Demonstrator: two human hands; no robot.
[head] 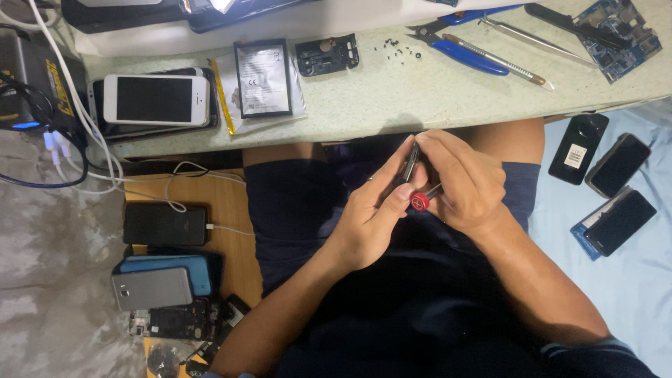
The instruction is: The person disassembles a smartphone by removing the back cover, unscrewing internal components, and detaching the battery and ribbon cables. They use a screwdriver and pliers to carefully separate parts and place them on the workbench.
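Observation:
Over my lap, both hands meet just below the table's front edge. My left hand [374,210] pinches a thin dark part [411,162], held on edge between thumb and fingers. My right hand [465,183] grips a small screwdriver with a red cap [420,202]; its shaft runs into my fingers, and the tip is hidden. On the pale green tabletop [392,91] lie a phone battery [263,77], a small black frame piece [327,54] and several tiny dark screws [395,45].
A white phone [155,99] rests on other phones at the table's left. Blue-handled pliers [462,52], tweezers [535,38] and a blue circuit board [619,31] lie far right. More phones sit on a wooden stand [166,224] and on the blue sheet [616,168]. Cables [77,119] hang left.

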